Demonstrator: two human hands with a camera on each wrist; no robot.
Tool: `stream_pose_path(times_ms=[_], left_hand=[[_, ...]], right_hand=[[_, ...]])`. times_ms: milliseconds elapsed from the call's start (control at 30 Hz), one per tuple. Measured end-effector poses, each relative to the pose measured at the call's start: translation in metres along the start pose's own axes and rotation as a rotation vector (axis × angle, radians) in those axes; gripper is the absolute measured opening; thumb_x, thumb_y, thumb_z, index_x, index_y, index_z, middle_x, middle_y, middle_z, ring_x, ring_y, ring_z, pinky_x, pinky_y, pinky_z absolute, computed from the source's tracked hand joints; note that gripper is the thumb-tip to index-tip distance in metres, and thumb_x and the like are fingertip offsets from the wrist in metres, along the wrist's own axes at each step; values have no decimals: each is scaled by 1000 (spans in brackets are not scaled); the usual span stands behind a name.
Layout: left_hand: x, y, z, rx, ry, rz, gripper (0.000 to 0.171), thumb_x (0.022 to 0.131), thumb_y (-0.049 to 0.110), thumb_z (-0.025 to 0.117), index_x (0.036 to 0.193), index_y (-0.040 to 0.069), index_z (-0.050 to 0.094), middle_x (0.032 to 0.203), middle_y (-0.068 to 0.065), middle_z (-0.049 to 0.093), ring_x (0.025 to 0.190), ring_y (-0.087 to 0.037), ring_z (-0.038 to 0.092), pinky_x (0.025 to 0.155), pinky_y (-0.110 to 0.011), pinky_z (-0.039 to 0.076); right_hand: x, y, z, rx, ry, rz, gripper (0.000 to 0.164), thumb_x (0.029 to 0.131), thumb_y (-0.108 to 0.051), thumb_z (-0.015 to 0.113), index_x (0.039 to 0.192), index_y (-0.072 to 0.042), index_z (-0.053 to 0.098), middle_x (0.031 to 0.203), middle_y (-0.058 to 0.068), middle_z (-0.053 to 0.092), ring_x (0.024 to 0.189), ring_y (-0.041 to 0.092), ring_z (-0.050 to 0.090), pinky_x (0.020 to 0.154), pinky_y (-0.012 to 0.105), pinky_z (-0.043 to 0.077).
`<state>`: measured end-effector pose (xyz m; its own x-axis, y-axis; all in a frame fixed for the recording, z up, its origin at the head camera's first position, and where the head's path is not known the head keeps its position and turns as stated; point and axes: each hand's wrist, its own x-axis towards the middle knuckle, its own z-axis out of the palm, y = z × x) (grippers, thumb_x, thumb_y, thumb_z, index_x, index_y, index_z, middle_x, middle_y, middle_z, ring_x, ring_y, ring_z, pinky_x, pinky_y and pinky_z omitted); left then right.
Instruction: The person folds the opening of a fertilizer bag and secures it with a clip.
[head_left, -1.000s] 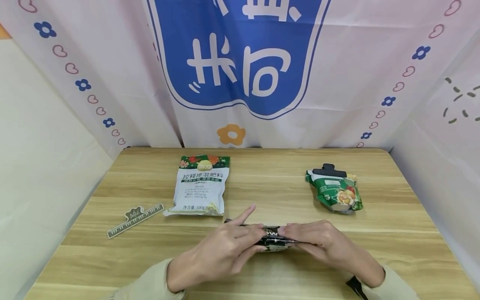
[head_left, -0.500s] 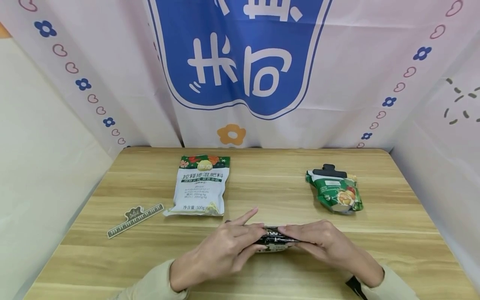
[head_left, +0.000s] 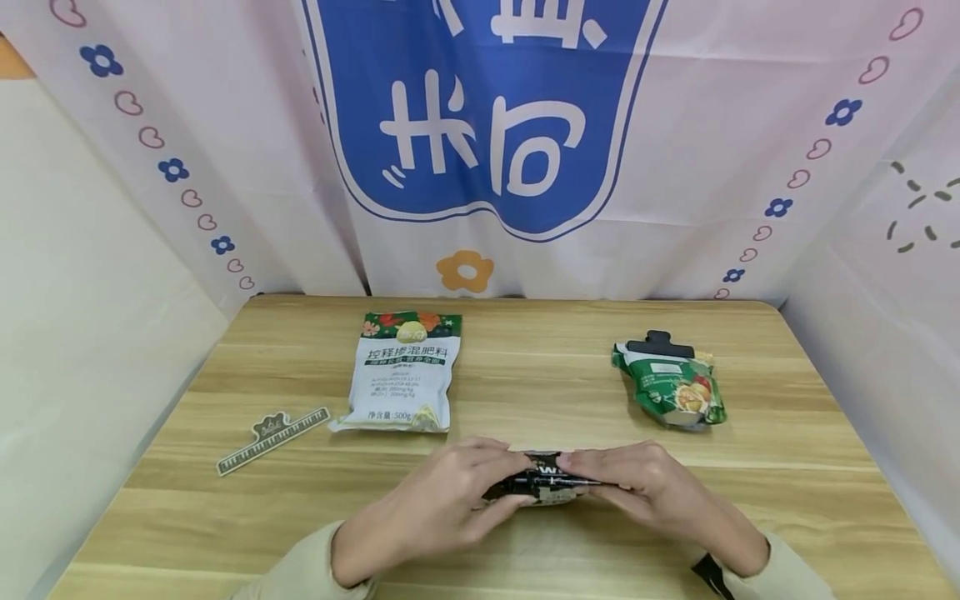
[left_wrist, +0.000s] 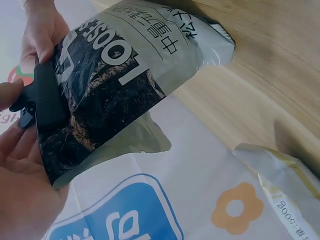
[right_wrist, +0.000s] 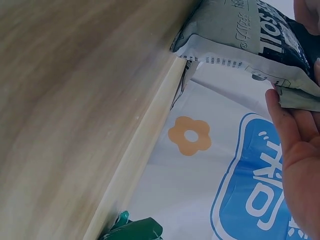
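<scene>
A bag with a black top band and a grey-green body (left_wrist: 165, 30), lettered "LOOSE", is between both hands at the middle of the table's near part. Its top edge is folded over. A black bag clip (left_wrist: 50, 95) sits across that edge. My left hand (head_left: 442, 496) pinches the clip's handles between thumb and fingers. My right hand (head_left: 648, 483) grips the other end of the folded top, thumb on the near side and fingers over it. In the right wrist view, fingers (right_wrist: 285, 117) lie along the bag's loose flap.
A white fertilizer bag (head_left: 405, 375) lies at the back left. Near it is a long clip with a piano-key pattern (head_left: 273, 437). A green pouch (head_left: 667, 387) closed with a black clip (head_left: 660, 344) lies at the back right. A printed curtain (head_left: 675, 167) hangs behind the table.
The left hand's raised finger has come down, and the hand has closed in around the clip. A dark end that showed beyond that hand is hidden. The right hand stays in place.
</scene>
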<state>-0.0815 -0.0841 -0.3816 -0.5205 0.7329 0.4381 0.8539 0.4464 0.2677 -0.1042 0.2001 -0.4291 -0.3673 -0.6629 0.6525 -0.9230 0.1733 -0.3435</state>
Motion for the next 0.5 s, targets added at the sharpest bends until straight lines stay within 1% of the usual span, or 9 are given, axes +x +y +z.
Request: stream_pose_path(times_ms=[67,133,233,333,400,500], left_hand=[[-1,-1,-1,28,-6,-18,27,93,34,68,114,17,70,108,6,75,102,-8,70,96,-26,54],[-4,-3,-2,39,-21,-44,28,90,34,71,115,21,70,110,9,74,103,-7,69,97,-26,54],[-8,-9,-3,37,-42,-89,34,85,31,76,117,22,70,113,8,74,108,-8,67,97,-27,54],[-13,-18,-3,-24,-41,-143,36,82,30,79,116,19,71,115,6,73,111,-9,67,98,-29,54],[-16,-25,-1,-78,-28,-170,35,83,31,80,114,18,72,115,5,73,112,-10,67,98,-31,54],[-21,-33,2,-160,-18,-190,31,85,33,78,111,17,73,113,5,74,110,-9,68,97,-31,55]], right_hand=[[0,0,0,-1,0,6,41,80,-5,78,120,-6,70,113,10,74,99,18,74,89,17,55],[0,-1,0,4,-3,13,43,78,-4,79,120,-7,70,114,10,74,100,18,74,89,17,55],[0,-2,0,11,-4,20,45,77,-3,80,120,-7,70,114,9,74,100,18,74,90,17,55],[0,-3,0,-2,-8,39,43,79,-6,79,121,-8,70,114,8,74,99,18,74,89,18,55],[0,-4,0,-13,-19,76,42,81,-10,79,122,-9,70,115,6,74,100,17,74,89,17,55],[-1,-5,0,-16,-42,142,43,83,-14,79,124,-9,68,118,6,73,101,17,73,90,17,54]])
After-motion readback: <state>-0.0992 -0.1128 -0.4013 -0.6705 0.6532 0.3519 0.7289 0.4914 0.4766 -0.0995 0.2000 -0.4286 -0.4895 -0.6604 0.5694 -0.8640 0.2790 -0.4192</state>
